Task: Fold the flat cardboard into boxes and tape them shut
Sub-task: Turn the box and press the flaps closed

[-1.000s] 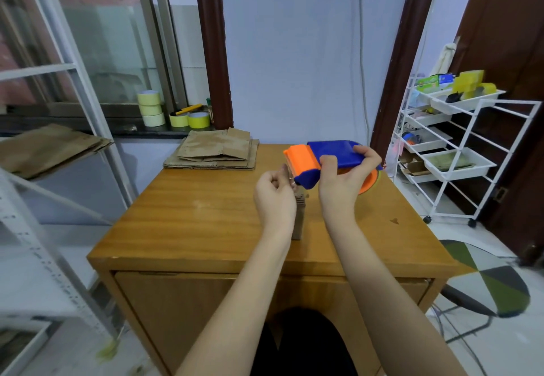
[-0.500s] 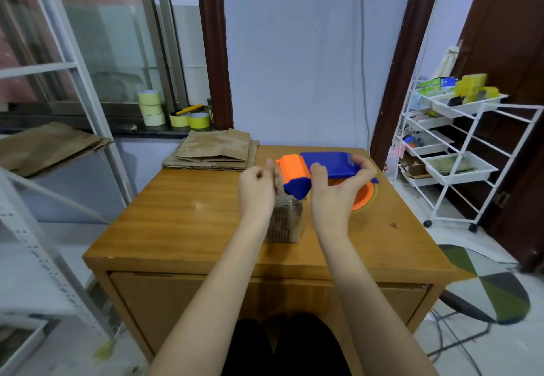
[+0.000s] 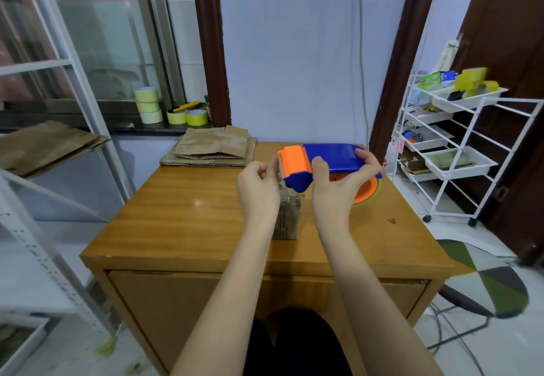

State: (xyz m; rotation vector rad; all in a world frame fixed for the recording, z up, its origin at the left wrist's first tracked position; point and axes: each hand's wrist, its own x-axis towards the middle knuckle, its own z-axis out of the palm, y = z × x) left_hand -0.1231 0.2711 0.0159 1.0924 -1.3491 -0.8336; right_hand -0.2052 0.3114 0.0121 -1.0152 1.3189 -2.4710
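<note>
Now the small cardboard box point(image 3: 287, 222) stands upright on the bench point(image 3: 182, 222), just below and between both hands, no longer turned edge-on. Right hand point(image 3: 335, 187) grips the tape dispenser point(image 3: 321, 163); left hand point(image 3: 259, 190) pinches at its orange end, apparently drawing tape for sealing.

wooden table point(image 3: 182, 222), centre of frame: smooth, glossy varnish with visible grain. tape dispenser point(image 3: 329, 159), held at centre by the right hand point(image 3: 335, 190): smooth, matt blue and orange plastic. small box point(image 3: 287, 222) below it and flat cardboard stack point(image 3: 212, 151) at the table's far edge: matt, rough brown cardboard. trolley point(image 3: 471, 140), right of frame: white-coated metal frame holding white trays.
</note>
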